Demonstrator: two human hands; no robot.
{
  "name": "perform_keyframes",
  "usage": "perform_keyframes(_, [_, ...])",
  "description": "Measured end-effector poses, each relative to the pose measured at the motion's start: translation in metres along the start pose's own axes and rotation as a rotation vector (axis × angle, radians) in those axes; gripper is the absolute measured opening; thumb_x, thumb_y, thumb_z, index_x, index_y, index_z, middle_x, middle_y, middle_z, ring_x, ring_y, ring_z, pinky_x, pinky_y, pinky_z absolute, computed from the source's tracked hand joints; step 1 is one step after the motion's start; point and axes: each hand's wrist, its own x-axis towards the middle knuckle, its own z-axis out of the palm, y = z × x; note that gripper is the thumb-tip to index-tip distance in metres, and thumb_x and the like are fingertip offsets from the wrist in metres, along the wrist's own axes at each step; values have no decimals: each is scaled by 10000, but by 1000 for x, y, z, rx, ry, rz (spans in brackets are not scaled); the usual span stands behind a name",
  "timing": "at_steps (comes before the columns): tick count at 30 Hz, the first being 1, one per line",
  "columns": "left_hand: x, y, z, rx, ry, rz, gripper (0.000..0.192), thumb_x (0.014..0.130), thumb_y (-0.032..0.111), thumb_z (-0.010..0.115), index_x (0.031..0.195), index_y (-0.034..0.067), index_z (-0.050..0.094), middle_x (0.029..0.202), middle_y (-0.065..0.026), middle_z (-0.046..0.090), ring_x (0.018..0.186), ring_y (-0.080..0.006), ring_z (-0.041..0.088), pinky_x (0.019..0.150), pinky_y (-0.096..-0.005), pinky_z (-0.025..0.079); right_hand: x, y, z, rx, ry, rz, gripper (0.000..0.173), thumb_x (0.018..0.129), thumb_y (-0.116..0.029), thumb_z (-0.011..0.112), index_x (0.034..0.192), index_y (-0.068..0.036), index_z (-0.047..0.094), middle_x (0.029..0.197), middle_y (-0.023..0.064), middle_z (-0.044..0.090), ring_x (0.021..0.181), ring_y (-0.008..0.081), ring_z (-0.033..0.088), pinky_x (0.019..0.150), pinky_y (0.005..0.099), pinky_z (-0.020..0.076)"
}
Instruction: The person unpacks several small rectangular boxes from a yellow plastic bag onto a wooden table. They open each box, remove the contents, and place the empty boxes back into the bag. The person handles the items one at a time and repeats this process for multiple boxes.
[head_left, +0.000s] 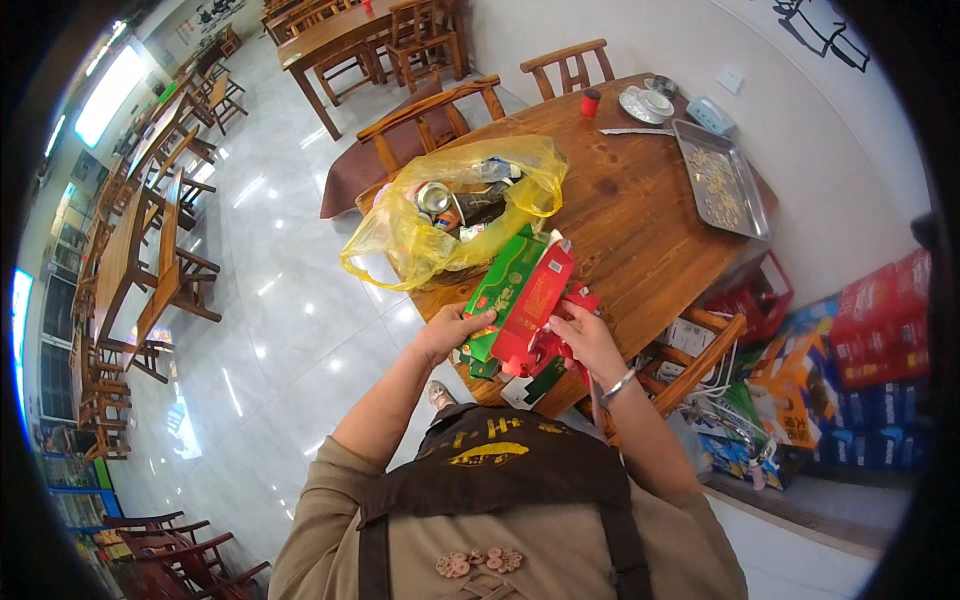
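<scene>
My left hand (454, 330) grips the lower left side of a green cardboard box (504, 279), thumb on top. Against it lies a red cardboard box (534, 309), its lower end torn or crumpled. My right hand (589, 341) holds crumpled red material at the red box's right side; its fingers are partly hidden. Just beyond the boxes, a yellow translucent plastic bag (450, 259) stands open on the wooden table (600, 195), with a metal can (433, 198) and bottles inside. A flattened box piece, white and dark green (534, 386), lies under my hands at the table's near edge.
A metal tray (724, 180) with small pale pieces sits at the table's right side. Near it are stacked dishes (646, 105), a red cup-like container (590, 103) and a tissue box (710, 115). Wooden chairs (431, 112) border the table; stacked cartons (795, 382) stand at right.
</scene>
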Motion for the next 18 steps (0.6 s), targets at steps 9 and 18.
perform_keyframes(9, [73, -32, -39, 645, -31, 95, 1031, 703, 333, 821, 1466, -45, 241, 1399, -201, 441, 1252, -222, 470, 1004, -317, 422, 20, 48, 19, 54, 49, 108, 330, 918, -168, 634, 1174, 23, 551, 903, 51, 652, 456, 75, 509, 386, 211, 408])
perform_keyframes(18, [63, -4, -16, 543, -245, -95, 1139, 660, 619, 781, 1468, -8, 278, 1330, -216, 523, 1163, -262, 571, 979, -355, 448, -2, 108, 0, -358, -3, -108, 436, 792, -145, 719, 1176, -12, 560, 1053, 140, 672, 1026, 265, 630, 911, 368, 472])
